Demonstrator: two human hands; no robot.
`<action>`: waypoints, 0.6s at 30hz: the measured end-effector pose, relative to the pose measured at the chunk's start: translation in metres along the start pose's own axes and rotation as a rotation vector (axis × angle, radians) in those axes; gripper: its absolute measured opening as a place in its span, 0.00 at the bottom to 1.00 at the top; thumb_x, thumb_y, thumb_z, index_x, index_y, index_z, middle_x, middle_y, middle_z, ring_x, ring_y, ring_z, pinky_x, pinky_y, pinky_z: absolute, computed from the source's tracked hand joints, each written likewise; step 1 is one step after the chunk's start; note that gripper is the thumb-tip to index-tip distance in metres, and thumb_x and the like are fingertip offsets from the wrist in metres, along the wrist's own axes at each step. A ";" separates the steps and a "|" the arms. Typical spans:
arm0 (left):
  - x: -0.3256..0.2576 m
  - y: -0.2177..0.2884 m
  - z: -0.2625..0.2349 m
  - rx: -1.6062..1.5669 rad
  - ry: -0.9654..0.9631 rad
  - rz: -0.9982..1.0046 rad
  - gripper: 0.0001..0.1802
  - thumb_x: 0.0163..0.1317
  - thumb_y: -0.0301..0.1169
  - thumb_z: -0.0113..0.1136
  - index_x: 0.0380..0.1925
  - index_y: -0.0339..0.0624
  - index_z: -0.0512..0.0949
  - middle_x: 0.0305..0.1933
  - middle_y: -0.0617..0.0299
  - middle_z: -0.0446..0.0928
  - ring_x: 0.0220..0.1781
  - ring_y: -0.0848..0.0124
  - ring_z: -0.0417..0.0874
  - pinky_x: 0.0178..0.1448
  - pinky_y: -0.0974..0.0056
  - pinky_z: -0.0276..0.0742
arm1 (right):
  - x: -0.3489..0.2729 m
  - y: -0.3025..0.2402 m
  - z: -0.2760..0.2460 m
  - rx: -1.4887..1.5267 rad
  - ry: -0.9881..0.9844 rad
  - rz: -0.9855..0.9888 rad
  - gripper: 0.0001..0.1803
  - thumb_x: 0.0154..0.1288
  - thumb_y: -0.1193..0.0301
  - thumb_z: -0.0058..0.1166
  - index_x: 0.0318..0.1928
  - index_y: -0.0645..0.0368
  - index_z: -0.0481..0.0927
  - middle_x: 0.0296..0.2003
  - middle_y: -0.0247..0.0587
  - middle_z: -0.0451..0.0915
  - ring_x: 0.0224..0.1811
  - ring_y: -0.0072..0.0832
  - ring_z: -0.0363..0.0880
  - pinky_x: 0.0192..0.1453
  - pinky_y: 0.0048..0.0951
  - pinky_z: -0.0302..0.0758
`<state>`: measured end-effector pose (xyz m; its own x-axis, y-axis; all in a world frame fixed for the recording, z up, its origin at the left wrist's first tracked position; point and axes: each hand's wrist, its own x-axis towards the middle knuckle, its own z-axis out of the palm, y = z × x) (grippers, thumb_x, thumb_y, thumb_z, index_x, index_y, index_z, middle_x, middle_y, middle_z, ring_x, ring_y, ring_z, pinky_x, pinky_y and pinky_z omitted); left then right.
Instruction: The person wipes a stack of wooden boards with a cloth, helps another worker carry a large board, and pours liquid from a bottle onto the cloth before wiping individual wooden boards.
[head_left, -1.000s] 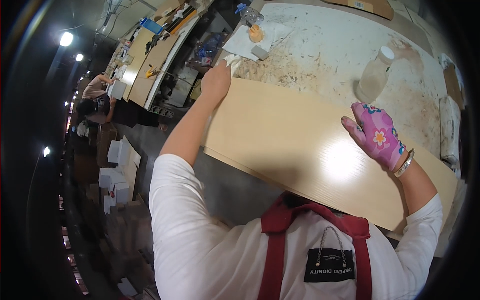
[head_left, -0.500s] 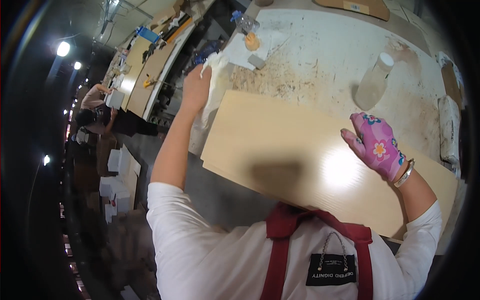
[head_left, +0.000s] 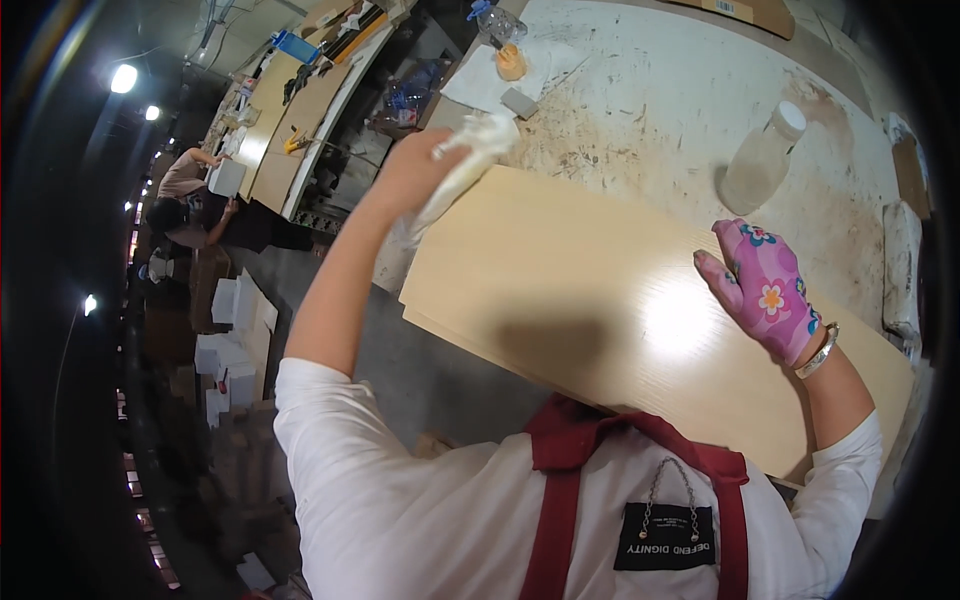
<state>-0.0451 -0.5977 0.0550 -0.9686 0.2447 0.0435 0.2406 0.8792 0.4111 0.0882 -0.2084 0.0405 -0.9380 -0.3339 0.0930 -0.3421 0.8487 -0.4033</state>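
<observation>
A pale wood-grain board (head_left: pixel 560 255) lies across the near side of the worktable, seemingly with another one under it. My bare left hand (head_left: pixel 418 172) is closed on a white cloth (head_left: pixel 485 140) at the board's far left corner. Part of the cloth hangs down beside the left edge. On the right, my right hand (head_left: pixel 765 285), in a pink flowered glove, rests on the board with thumb and fingers apart, holding nothing. Past that hand, a white-capped bottle (head_left: pixel 762 160) of cloudy liquid stands on the table.
The stained white worktable (head_left: pixel 640 110) carries a clear plastic bottle (head_left: pixel 497 22), an orange object (head_left: pixel 510 63) and a small grey block (head_left: pixel 519 102) at its far left. A white wrapped package (head_left: pixel 902 265) lies at the right edge. Another person (head_left: pixel 195 210) works at a bench to the left.
My left hand has moved right and slightly nearer with the cloth, reaching the board's far left corner. The right hand has shifted only slightly.
</observation>
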 end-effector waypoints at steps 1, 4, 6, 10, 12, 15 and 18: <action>0.000 -0.002 0.006 0.099 -0.040 0.160 0.19 0.58 0.38 0.57 0.43 0.35 0.73 0.53 0.49 0.71 0.54 0.68 0.71 0.55 0.66 0.67 | 0.001 0.000 0.000 0.010 -0.001 0.004 0.20 0.61 0.57 0.47 0.27 0.64 0.68 0.24 0.51 0.71 0.28 0.47 0.72 0.33 0.42 0.68; -0.019 0.012 0.026 -0.140 -0.065 0.072 0.22 0.60 0.38 0.55 0.50 0.38 0.68 0.51 0.47 0.71 0.52 0.58 0.72 0.55 0.63 0.66 | 0.002 0.004 0.005 -0.002 0.039 -0.018 0.20 0.61 0.57 0.48 0.28 0.64 0.68 0.24 0.50 0.71 0.28 0.47 0.72 0.33 0.42 0.68; -0.012 0.011 0.034 -0.111 0.027 0.052 0.21 0.60 0.39 0.55 0.47 0.36 0.70 0.46 0.43 0.73 0.49 0.53 0.74 0.53 0.59 0.68 | 0.004 0.006 0.006 -0.028 0.061 -0.028 0.20 0.61 0.57 0.48 0.28 0.64 0.68 0.23 0.50 0.71 0.28 0.47 0.72 0.33 0.42 0.68; 0.021 -0.007 0.025 0.135 0.146 -0.152 0.23 0.60 0.45 0.52 0.44 0.35 0.72 0.38 0.34 0.75 0.45 0.44 0.75 0.47 0.50 0.70 | 0.002 0.000 -0.002 0.010 -0.007 -0.025 0.19 0.61 0.57 0.49 0.29 0.64 0.68 0.23 0.50 0.70 0.28 0.47 0.71 0.32 0.42 0.67; 0.020 -0.020 0.019 0.165 0.124 -0.147 0.24 0.60 0.46 0.52 0.45 0.34 0.71 0.39 0.35 0.75 0.45 0.44 0.75 0.48 0.51 0.70 | -0.002 0.005 0.006 0.001 0.031 -0.049 0.19 0.61 0.58 0.49 0.29 0.64 0.68 0.22 0.50 0.70 0.27 0.47 0.71 0.32 0.42 0.67; 0.027 -0.021 0.013 -0.024 0.092 -0.166 0.27 0.60 0.47 0.52 0.46 0.31 0.70 0.41 0.36 0.75 0.47 0.45 0.75 0.50 0.53 0.69 | 0.006 0.007 0.008 -0.016 0.064 -0.057 0.18 0.60 0.58 0.49 0.28 0.64 0.67 0.22 0.50 0.70 0.27 0.47 0.71 0.32 0.42 0.67; -0.003 -0.006 0.030 0.060 0.028 0.130 0.29 0.61 0.47 0.51 0.49 0.30 0.68 0.47 0.38 0.72 0.51 0.47 0.73 0.54 0.57 0.67 | 0.002 0.001 0.003 -0.007 0.038 -0.032 0.18 0.60 0.59 0.49 0.28 0.64 0.67 0.22 0.50 0.70 0.28 0.47 0.71 0.32 0.43 0.67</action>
<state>-0.0413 -0.5912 0.0249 -0.9302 0.3474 0.1184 0.3666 0.8638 0.3457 0.0859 -0.2091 0.0376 -0.9281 -0.3451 0.1398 -0.3719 0.8410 -0.3928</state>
